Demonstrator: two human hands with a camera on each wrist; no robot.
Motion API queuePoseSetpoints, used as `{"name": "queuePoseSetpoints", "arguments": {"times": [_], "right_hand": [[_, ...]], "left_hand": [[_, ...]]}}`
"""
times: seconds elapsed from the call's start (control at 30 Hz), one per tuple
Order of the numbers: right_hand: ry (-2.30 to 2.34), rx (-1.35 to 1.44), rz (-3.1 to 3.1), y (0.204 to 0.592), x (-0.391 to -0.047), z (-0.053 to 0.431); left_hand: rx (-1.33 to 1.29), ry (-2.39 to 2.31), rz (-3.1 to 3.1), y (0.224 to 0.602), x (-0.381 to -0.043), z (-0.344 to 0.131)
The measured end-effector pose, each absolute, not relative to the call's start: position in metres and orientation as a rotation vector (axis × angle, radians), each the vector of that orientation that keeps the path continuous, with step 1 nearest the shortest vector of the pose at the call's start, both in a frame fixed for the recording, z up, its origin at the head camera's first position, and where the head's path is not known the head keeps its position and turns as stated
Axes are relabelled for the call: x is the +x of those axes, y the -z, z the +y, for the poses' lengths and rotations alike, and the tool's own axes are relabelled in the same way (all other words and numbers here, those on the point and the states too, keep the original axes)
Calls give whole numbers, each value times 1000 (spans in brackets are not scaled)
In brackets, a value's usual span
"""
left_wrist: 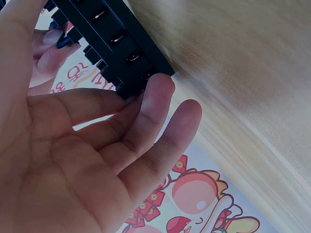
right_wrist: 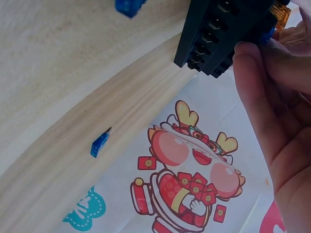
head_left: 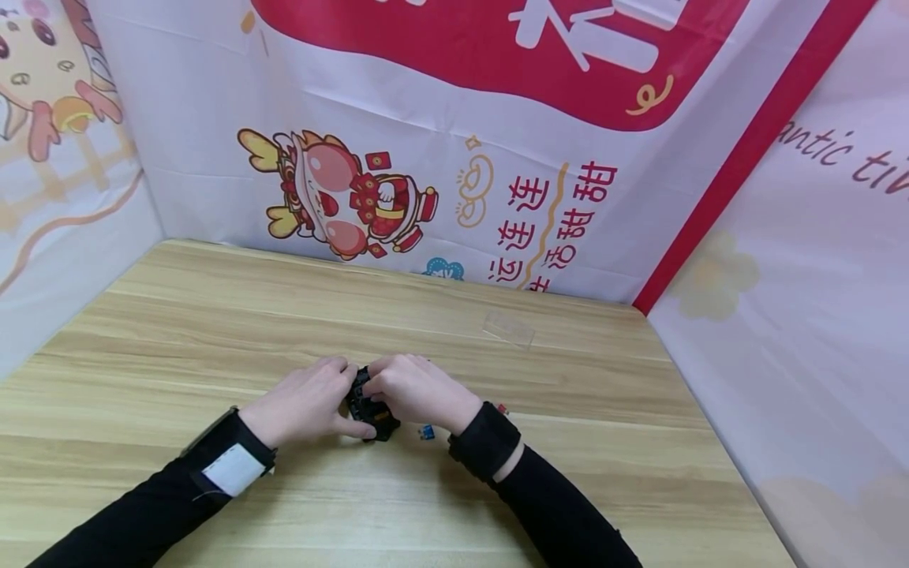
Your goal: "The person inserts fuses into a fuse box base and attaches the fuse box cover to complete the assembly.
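Observation:
A black plastic fuse box (head_left: 366, 406), with rows of slots and metal contacts inside them, is gripped by my left hand (head_left: 312, 402) near the middle of the table. In the left wrist view, fingertips of that hand lie against the end of the box (left_wrist: 121, 41). My right hand (head_left: 419, 390) is at the box's other side, thumb and forefinger pinching a small blue blade fuse (left_wrist: 64, 41) against it; the fingers hide most of the fuse. An orange fuse (right_wrist: 281, 15) sits in the box. Beside the right wrist lies a loose blue fuse (head_left: 426, 432) on the wood.
A red fuse (head_left: 502, 409) lies by the right cuff, partly hidden. Another small blue piece (right_wrist: 100, 142) rests on the table in the right wrist view. Farther back is a clear plastic rectangle (head_left: 509, 329). Printed cloth walls (head_left: 454, 95) enclose the wooden table (head_left: 234, 315).

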State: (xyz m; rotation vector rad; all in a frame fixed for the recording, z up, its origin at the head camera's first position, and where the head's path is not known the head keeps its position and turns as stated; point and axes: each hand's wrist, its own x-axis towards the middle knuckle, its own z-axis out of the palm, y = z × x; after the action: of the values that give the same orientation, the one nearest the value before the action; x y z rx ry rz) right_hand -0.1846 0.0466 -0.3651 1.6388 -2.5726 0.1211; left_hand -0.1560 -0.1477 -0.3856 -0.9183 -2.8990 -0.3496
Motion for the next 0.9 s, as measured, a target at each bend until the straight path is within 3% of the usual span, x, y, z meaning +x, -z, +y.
{"name": "queuePoseSetpoints", "arguments": {"times": [0.9], "right_hand": [[-296,1704,-2548,366,-192,47]], "left_hand": [[-920,356,-2915,385,-157,-147]]}}
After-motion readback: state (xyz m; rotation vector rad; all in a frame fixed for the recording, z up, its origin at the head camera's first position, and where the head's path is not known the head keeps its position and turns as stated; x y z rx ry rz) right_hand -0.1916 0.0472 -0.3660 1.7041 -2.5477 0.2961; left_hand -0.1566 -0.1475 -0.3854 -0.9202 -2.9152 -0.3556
